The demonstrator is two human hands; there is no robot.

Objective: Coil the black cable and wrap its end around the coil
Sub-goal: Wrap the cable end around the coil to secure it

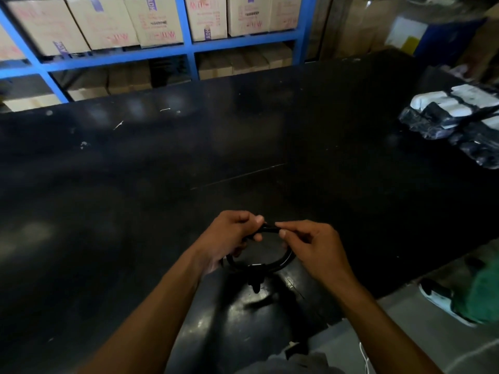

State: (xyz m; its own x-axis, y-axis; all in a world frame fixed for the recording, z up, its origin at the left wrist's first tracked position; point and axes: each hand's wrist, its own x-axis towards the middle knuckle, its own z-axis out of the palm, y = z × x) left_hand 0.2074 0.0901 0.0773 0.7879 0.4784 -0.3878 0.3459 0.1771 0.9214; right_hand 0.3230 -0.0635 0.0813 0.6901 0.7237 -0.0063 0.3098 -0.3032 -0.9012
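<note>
Black rubber-coated cable, wound into a round coil, hangs between our two hands just above the wide, glossy black table, over its near edge. Far behind the table stands a blue metal shelving rack of cardboard boxes; on the table's right end lies a pile of plastic-wrapped bundles. Our left hand is curled closed around the coil's left side, thumb on top. Our right hand pinches the top of the loop between thumb and forefinger, the other fingers loosely bent. The pinched stretch runs left to right between the hands, and a dark plug end dangles below the coil. We judge the right hand nearer the wrapping point.
</note>
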